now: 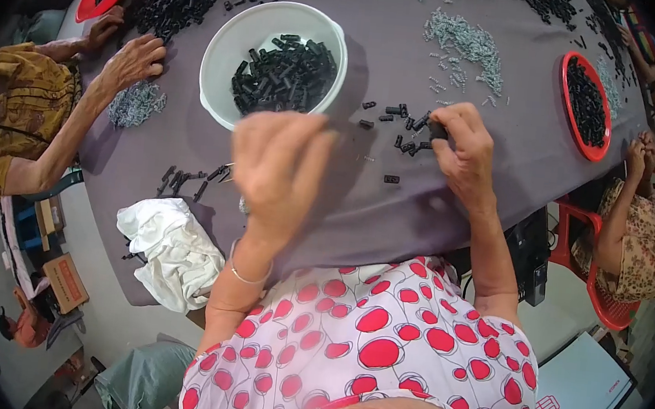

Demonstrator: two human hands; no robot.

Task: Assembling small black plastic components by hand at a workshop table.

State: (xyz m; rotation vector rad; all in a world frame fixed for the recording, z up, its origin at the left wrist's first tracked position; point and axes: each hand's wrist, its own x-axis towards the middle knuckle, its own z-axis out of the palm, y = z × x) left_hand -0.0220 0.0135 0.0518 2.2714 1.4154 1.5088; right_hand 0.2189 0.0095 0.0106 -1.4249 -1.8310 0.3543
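Presently I log: right hand [465, 148] pinching a black part [438, 131]; left hand [279, 170] grip unclear; risk—brushing loose parts [399, 121] off table [391, 203].

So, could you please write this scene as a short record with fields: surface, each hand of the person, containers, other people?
surface: table with grey cover
left hand: left hand raised near the white bowl, fingers bent; whether it holds something cannot be told
right hand: right hand pinching a small black part among loose black parts
containers: white bowl with black parts; red tray of black parts at right
also: pale springs; white cloth
other people: one person's hand at the left; another person seated right
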